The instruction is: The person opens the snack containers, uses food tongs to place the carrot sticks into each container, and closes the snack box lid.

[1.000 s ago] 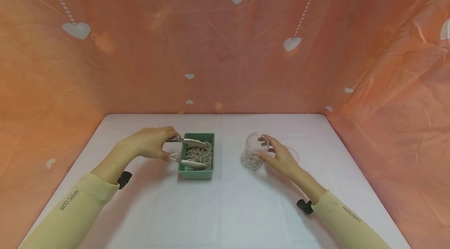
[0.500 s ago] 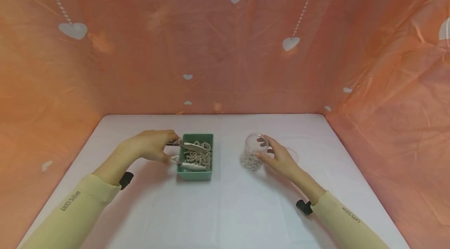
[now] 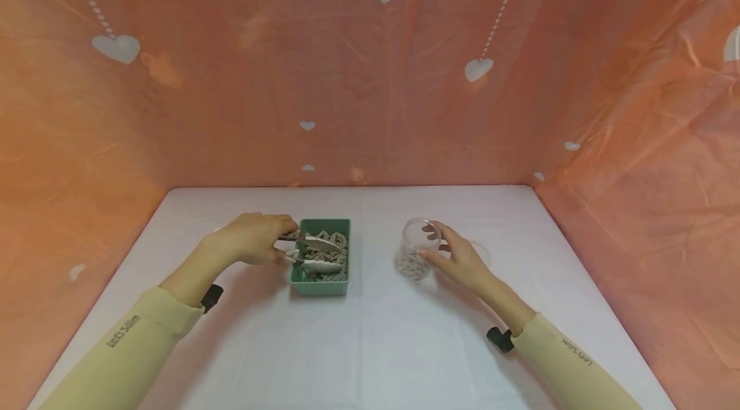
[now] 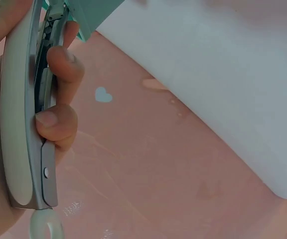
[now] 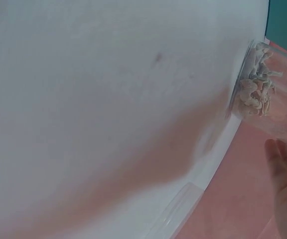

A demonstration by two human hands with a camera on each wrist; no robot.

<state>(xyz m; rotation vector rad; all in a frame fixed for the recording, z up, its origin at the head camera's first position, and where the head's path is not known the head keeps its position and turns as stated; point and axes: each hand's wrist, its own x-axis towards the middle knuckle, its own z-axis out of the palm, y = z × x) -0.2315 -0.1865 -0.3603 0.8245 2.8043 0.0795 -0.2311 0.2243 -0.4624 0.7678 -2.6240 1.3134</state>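
Observation:
My left hand (image 3: 254,240) grips a pair of tongs (image 3: 320,266) from the left side. In the left wrist view the fingers curl round the tongs' cream and metal handle (image 4: 18,114). Both tips reach into a green rectangular box (image 3: 321,288), over a heap of grey-brown twisted sticks (image 3: 332,274), and stand apart. To the right, my right hand (image 3: 459,259) holds a clear jar (image 3: 412,243) round its far and right side. The jar stands upright, with similar pieces (image 5: 255,87) lying in its bottom.
A clear round lid (image 3: 483,254) lies on the white table (image 3: 370,346), just right of the right hand. Orange sheeting (image 3: 347,95) with white hearts rises behind the table and at both sides.
The tongs' tips have drawn nearer to each other inside the green box, and the left hand has closed up slightly. The right hand and jar stay in place.

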